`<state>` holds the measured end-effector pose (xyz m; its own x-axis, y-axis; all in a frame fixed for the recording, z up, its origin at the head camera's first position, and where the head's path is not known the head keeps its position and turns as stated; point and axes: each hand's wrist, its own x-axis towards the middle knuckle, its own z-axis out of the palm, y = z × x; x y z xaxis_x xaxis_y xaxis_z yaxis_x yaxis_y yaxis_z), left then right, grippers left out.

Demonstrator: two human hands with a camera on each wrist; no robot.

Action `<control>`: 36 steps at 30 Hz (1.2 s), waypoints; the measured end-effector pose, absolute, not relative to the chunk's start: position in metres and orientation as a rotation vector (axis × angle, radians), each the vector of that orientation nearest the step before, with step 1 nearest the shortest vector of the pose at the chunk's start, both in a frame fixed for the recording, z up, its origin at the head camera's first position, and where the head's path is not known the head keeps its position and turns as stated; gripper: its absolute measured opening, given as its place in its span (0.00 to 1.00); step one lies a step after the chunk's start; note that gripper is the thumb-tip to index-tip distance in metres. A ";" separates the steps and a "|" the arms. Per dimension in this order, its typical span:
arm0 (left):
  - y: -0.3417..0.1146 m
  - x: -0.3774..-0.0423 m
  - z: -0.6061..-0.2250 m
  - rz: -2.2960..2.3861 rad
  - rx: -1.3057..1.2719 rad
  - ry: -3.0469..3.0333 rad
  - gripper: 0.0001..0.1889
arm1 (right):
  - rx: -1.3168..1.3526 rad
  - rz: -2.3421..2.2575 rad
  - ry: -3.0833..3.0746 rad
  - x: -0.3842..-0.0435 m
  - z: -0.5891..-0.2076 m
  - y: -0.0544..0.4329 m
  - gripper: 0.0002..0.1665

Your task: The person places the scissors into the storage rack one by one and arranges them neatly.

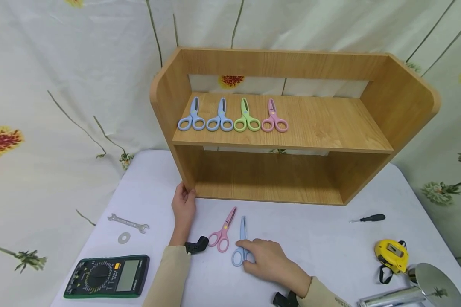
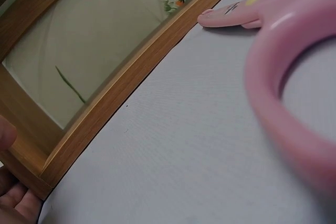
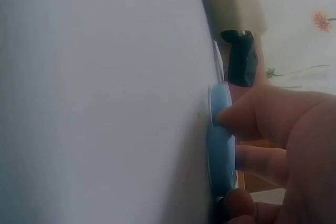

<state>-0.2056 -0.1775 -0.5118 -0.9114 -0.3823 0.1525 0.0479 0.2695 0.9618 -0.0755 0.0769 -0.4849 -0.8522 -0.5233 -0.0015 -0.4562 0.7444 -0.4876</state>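
Observation:
A two-tier wooden shelf stands at the back of the white table. My left hand grips its lower left front corner; in the left wrist view, thumb and fingers lie on either side of that corner. On the table, blue scissors point toward the shelf. Their handle loops are pinched by my right hand, and the right wrist view shows the blue handle between thumb and fingers. Pink scissors lie tilted between my two hands. Two blue, one green and one pink pair stand in a row on the upper tier.
Left on the table are a wrench, a washer and a multimeter. To the right lie a screwdriver, a yellow tape measure and a shiny metal object. A floral cloth hangs behind.

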 end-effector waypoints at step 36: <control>-0.178 -0.206 -0.511 -1.692 0.309 -2.198 0.23 | -0.752 -0.847 2.743 -0.080 -0.487 0.080 0.18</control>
<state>-0.2056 -0.1778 -0.5107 -0.9155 -0.3772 0.1399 0.0387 0.2636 0.9638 -0.0798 0.0805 -0.4871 -0.8576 -0.5141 -0.0161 -0.4156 0.7110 -0.5673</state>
